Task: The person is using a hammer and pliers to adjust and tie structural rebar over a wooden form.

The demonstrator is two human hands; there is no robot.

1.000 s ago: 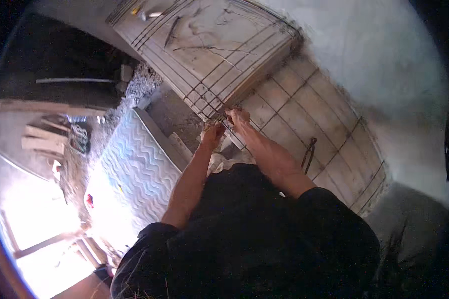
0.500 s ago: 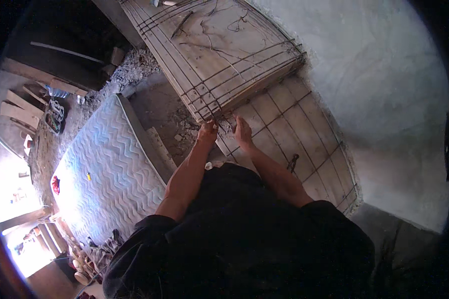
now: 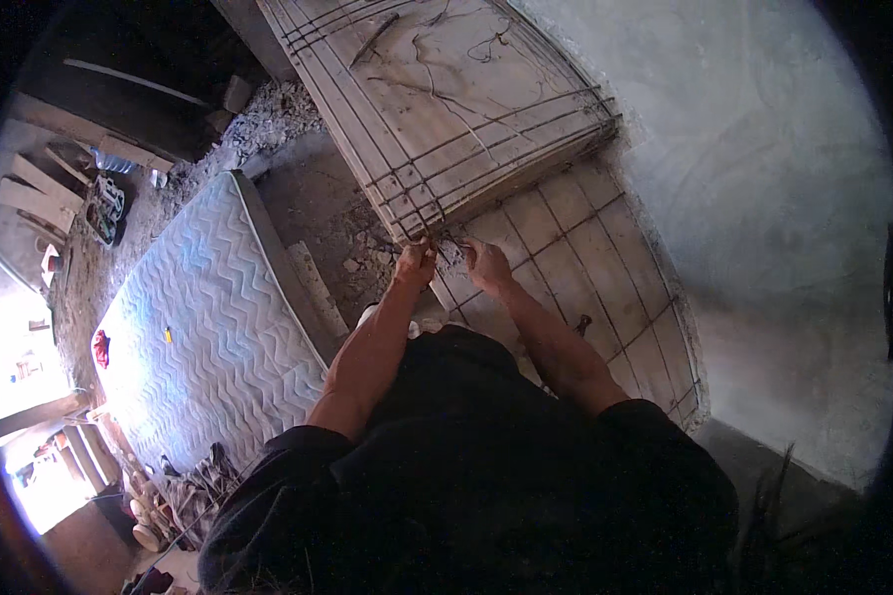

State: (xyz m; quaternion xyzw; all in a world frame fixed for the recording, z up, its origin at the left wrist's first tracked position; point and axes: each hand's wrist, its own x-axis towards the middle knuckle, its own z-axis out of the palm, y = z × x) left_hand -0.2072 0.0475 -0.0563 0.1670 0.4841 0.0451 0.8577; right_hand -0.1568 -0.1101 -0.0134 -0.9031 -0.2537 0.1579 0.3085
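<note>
My left hand [image 3: 416, 263] is closed at the near corner of the raised step, its fingers pressed together beside the crossing steel rebars [image 3: 419, 188]. What those fingers pinch is too small to make out. Just to its right, my right hand [image 3: 489, 268] is closed too, with the fingers curled. A thin dark wire [image 3: 453, 240] appears to run from its fingertips toward the left hand. The rebars lie in a grid over the wooden boards [image 3: 456, 84] of the upper step. Below it, a second rebar grid [image 3: 564, 233] covers the lower boards.
A dark hand tool [image 3: 583, 324] lies on the lower grid, beside my right forearm. Loose wire and a stick [image 3: 374, 40] rest on the upper boards. At left leans a pale mattress [image 3: 203, 317], with rubble [image 3: 367, 260] beside it. A grey plastered wall [image 3: 764, 198] borders the right.
My right hand's fingers, stretched out before, have curled in, and a thin dark wire shows at them. The left hand stays at the corner. The whole view has shifted slightly.
</note>
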